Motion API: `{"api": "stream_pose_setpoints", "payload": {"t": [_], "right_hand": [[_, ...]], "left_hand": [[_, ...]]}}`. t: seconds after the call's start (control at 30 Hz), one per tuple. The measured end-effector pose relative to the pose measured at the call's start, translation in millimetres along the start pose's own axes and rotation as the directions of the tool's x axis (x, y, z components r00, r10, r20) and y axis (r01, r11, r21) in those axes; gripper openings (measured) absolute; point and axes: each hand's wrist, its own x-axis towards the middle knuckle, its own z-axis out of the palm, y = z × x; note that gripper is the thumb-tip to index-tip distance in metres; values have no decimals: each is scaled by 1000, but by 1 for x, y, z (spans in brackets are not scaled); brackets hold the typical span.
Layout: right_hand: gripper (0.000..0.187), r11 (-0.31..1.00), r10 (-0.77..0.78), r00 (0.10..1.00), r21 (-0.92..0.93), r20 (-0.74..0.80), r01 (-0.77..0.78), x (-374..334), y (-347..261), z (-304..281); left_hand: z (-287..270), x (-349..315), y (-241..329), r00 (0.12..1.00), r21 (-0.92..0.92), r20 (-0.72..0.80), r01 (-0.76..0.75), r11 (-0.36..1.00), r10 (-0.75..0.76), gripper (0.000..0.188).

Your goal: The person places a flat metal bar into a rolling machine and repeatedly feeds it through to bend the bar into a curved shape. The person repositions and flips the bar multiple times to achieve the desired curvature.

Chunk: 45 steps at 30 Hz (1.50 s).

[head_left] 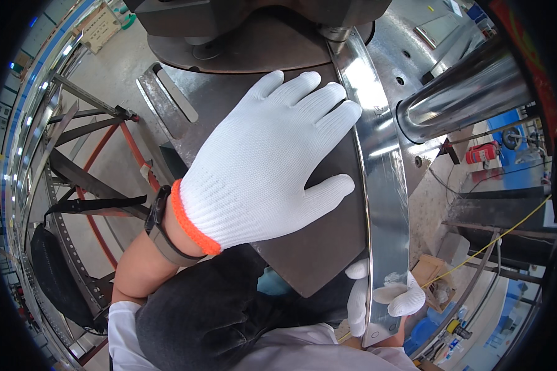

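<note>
My left hand (272,154), in a white knit glove with an orange cuff, is spread palm down over a dark flat metal plate (315,263). Its fingers point away from me, and their tips come close to the edge of a long, shiny metal strip (387,167). Whether they press on the strip cannot be made out. At the near end of that strip, my right hand (408,298), also in a white glove, grips it with fingers on both sides. The strip's far end runs in beneath a heavy dark machine head (229,52).
A thick polished steel column (464,89) rises to the right of the strip. On the left stand a metal frame with red bars (133,151) and a black pouch (56,278). An open cardboard box (433,278) and a yellow cable (507,232) lie at the lower right.
</note>
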Motion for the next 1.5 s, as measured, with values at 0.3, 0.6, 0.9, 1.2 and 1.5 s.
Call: {"api": "stream_pose_setpoints", "payload": {"t": [0.3, 0.6, 0.9, 1.2, 1.5], "right_hand": [[111, 997, 68, 971, 10, 229, -73, -3, -4, -26], [106, 999, -32, 982, -20, 187, 36, 0, 6, -22], [105, 1000, -2, 979, 3, 202, 1, -5, 7, -30], [104, 1000, 9, 980, 16, 197, -12, -8, 7, -29], [113, 984, 69, 964, -140, -256, -107, -14, 4, 39]], "left_hand": [[-2, 2, 0, 1000, -22, 11, -10, 1000, 10, 79], [0, 0, 0, 1000, -32, -12, -16, 999, 16, 80], [1, 0, -1, 1000, -33, -19, -15, 999, 14, 80], [-5, 2, 2, 1000, -64, 18, 19, 998, -18, 81], [-3, 1, 0, 1000, -66, -12, -2, 998, 1, 81]]}}
